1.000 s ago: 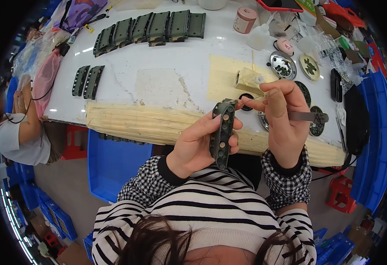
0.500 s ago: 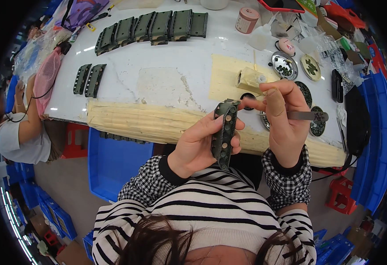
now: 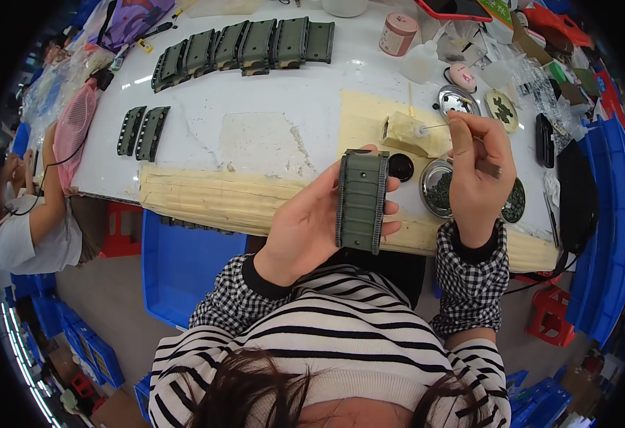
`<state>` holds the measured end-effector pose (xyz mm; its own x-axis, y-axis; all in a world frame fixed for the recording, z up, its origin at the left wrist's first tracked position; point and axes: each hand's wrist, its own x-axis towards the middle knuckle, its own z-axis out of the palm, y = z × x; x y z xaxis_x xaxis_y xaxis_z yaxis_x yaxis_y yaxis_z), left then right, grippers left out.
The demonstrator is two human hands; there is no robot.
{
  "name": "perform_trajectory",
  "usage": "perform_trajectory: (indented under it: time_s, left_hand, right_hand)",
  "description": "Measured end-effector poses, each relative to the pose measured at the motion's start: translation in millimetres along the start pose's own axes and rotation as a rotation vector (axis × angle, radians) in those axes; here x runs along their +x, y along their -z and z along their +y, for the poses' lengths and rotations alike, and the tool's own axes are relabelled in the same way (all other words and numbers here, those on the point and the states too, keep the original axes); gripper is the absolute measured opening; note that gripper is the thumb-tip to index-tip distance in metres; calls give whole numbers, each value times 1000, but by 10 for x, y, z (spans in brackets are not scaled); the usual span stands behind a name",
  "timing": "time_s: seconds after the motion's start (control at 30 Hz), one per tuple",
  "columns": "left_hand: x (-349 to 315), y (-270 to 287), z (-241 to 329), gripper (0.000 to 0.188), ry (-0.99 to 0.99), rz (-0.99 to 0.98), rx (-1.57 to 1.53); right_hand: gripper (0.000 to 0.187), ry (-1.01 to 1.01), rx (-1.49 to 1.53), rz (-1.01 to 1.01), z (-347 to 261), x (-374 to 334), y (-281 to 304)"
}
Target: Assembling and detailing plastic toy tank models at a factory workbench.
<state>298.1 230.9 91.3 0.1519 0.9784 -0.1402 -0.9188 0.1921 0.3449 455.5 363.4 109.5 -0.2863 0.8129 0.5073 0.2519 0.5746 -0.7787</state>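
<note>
A blue bin (image 3: 191,274) sits below the near edge of the white table (image 3: 191,135). Over the yellow padding (image 3: 219,192), the left hand (image 3: 301,221), half-open, holds a green block (image 3: 361,214); beyond, the right hand (image 3: 480,175) pinches a thin needle (image 3: 437,126). Similar blocks (image 3: 256,46) lie near the far edge.

Glossy white table (image 3: 184,135), grey floor (image 3: 116,292), red stools (image 3: 553,299), bright strip lights (image 3: 17,349) lower left

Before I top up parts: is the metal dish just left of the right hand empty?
Not empty: small dark green pieces lie in the metal dish; the right hand hides part of it.
</note>
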Motion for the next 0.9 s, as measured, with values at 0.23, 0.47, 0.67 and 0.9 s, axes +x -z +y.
perform_trajectory:
  time_s: [0.23, 0.47, 0.67, 0.9]
  left_hand:
    - [-30, 41, 0, 56, -147, 71, 563]
    - [-55, -2, -66, 75, -319, 172, 1006]
    - [-55, -15, -92, 76, -372, 180, 1098]
    - [-61, -37, -89, 78, -364, 184, 1115]
  right_hand:
    - [5, 175, -283, 37, -10, 7, -63]
    - [16, -113, 519, -220, -294, -172, 24]
    - [19, -213, 647, -277, -294, -223, -49]
    - [18, -200, 601, -293, -331, -211, -39]
